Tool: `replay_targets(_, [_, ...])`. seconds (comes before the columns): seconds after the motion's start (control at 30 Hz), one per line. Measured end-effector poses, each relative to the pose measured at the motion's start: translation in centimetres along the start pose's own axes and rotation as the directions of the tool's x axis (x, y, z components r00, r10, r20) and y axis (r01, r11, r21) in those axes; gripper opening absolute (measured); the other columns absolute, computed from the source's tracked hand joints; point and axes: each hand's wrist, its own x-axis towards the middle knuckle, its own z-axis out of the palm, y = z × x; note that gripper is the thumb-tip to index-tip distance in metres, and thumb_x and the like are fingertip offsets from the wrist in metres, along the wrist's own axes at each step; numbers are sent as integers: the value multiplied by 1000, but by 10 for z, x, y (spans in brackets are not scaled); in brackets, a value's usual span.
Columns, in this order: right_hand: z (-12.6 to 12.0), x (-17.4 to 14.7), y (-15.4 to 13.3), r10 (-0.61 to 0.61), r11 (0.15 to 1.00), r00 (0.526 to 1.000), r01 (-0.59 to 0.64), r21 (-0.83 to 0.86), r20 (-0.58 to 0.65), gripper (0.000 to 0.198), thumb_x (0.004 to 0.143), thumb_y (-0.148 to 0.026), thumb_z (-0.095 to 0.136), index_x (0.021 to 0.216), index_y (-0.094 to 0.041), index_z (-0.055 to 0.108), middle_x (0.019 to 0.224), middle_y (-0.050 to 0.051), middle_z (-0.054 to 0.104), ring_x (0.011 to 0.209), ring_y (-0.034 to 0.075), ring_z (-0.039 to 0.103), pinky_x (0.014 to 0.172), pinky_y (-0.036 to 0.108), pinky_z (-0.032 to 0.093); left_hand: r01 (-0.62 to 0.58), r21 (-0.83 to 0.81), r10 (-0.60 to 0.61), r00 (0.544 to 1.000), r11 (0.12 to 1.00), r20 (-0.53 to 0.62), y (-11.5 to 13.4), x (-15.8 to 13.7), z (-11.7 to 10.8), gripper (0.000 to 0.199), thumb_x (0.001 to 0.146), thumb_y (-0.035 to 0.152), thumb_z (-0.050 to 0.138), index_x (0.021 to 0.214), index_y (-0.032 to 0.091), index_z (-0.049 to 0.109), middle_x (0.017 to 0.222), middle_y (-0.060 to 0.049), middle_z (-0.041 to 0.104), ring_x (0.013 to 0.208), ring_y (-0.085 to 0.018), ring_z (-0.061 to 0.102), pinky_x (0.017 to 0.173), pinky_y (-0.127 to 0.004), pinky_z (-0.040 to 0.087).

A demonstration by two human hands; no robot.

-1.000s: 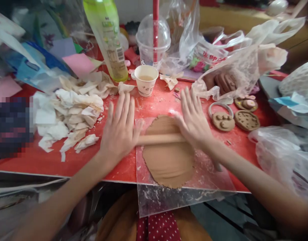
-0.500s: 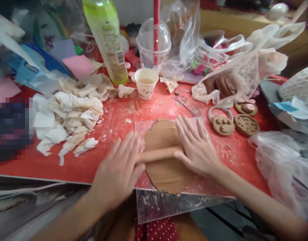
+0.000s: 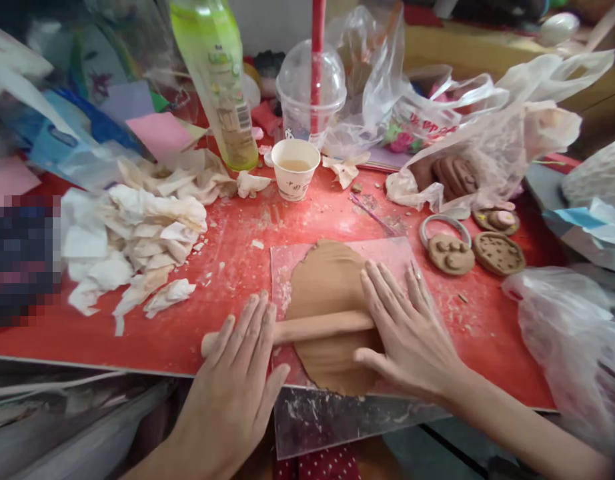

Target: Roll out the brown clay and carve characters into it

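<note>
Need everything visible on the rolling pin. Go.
The rolling pin is a plain, light-brown cylinder, apparently wood, with no separate handles showing. It lies crosswise over the nearer half of the flattened brown clay, slanting slightly: its left end sits nearer the wearer. That blunt end juts past the left hand, over the red tabletop; the right end is hidden under the right hand. Both hands lie flat across it, fingers extended, not wrapped around it.

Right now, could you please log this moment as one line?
left hand: on rolling pin; right hand: on rolling pin; rolling pin: across clay slab; clay slab: on clear sheet
</note>
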Motion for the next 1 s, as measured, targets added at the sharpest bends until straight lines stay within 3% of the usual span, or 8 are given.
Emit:
replay_targets(0.1, [2,28,9,44,999,997,-45,-22,-70,89,92,-70,17,154,-7,2,159,16,12,149,25,8,120,54,9,23,-19,-22,1000,1000,21,-15,26,6,63,98,35,31,146,-6,25,151,-26,30,146,-33,21,120,-51,19])
replay_targets(0.27, [6,110,42,172,985,970,-170,27,-171,84,96,-62,13,152,-1,9,160,18,3,149,25,-1,121,48,6,201,-62,-208,967,978,-148,-51,102,21,64,98,36,28,148,-4,19,155,-25,20,148,-32,15,121,-53,17])
replay_targets(0.47, [0,5,1,-22,999,999,21,-24,-48,85,94,-65,20,154,-8,1,159,15,15,149,25,8,120,54,11,6,-43,-8,999,999,-47,10,-1,2,67,96,39,36,148,-1,23,154,-19,30,147,-28,21,122,-39,16])
replay_targets(0.53, [4,-2,1,-20,999,999,19,-27,-48,83,95,-63,19,154,-9,-1,159,14,16,149,26,10,120,55,11,-16,-15,16,999,1000,-43,11,-4,3,66,97,39,35,148,0,24,154,-18,30,146,-28,23,122,-40,17])
replay_targets(0.7, [15,94,38,125,992,973,-116,59,-195,77,98,-59,10,154,-7,5,160,17,4,149,25,-2,120,50,11,117,25,-115,992,993,-59,-44,90,19,65,99,39,28,145,-6,26,155,-25,23,147,-32,19,121,-49,19])
replay_targets(0.77, [15,109,43,142,989,969,-128,78,-202,78,97,-60,7,154,-7,3,160,16,3,149,26,-4,120,51,10,138,9,-137,988,990,-68,-50,102,20,65,99,38,27,146,-6,22,156,-24,19,148,-31,15,121,-49,17])
replay_targets(0.9, [5,36,16,-40,999,998,41,25,-42,83,96,-64,15,154,-7,1,160,13,9,149,22,3,122,45,9,27,-6,-27,1000,1000,-8,-9,32,4,64,98,39,33,145,-3,30,152,-22,31,145,-31,26,119,-44,26])
replay_targets(1.0, [0,-17,-1,-127,992,991,126,-22,-41,86,95,-65,16,154,-5,0,161,13,6,149,24,6,122,42,5,-101,-11,101,995,995,15,16,-15,-5,66,95,40,38,145,-3,31,153,-23,29,145,-33,26,118,-42,23])
